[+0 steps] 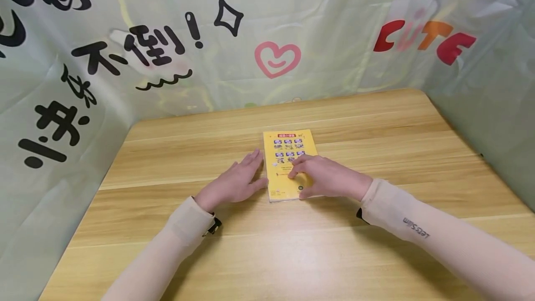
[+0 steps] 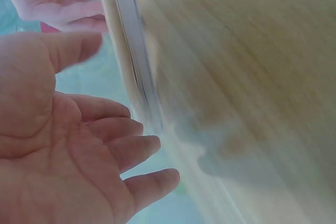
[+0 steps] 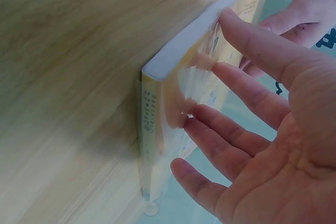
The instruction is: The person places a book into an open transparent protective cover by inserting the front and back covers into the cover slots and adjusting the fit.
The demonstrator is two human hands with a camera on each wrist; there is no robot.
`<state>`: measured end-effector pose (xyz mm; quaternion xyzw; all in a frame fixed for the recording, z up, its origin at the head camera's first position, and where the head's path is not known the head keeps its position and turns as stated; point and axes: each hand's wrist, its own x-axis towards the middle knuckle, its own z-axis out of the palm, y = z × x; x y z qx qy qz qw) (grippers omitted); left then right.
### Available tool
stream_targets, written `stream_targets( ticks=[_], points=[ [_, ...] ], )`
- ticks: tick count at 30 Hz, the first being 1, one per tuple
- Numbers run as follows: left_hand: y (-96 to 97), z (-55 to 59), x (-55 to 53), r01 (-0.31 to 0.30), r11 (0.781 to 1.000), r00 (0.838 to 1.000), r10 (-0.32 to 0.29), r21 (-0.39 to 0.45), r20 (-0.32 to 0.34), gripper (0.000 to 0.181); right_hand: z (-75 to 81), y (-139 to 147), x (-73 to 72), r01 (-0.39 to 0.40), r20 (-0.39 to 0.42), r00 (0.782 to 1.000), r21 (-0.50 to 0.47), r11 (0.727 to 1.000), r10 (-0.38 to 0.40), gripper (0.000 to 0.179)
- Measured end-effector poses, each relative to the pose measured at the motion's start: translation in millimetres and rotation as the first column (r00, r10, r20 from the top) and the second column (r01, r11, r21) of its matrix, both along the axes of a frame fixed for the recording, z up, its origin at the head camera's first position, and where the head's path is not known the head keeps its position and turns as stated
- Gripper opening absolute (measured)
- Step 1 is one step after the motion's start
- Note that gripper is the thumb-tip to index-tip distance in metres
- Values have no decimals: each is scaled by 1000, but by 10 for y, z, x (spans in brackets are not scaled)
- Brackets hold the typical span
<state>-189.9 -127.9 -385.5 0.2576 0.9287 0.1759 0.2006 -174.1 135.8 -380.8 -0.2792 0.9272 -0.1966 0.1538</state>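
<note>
A thick yellow paperback book (image 1: 281, 185) with small pictures and print lies flat on the wooden table. My left hand (image 1: 236, 182) is spread along its left side, fingertips and thumb by the edge. In the left wrist view the book's pale page edge (image 2: 126, 30) shows past the left hand's loosely spread fingers (image 2: 134, 153). Over the lower right of the cover is my right hand (image 1: 328, 178), its fingers slightly bent and apart. In the right wrist view these fingertips reflect in the glossy cover, near the printed spine (image 3: 149, 145); whether all touch cannot be told.
The wooden table (image 1: 188, 152) stretches round the book on every side. A pale cloth backdrop (image 1: 326, 27) with black lettering, a pink heart (image 1: 277, 59) and coloured letters hangs behind the table's far edge and along both sides.
</note>
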Motion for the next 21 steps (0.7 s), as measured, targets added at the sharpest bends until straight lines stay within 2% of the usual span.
stream_targets(
  ticks=[7,11,21],
  points=[
    [17,-63,-39,36,999,999,-36,23,1,102,-26,-19,-57,-16,-10,1000,-20,1000,16,51],
    [42,-84,-63,44,999,999,-44,12,-6,104,-23,-14,-74,-15,-5,1000,-16,1000,15,51],
    [66,-62,-118,34,999,999,-33,-42,42,106,-8,27,-75,21,15,1000,-16,1000,-21,49]
  ],
)
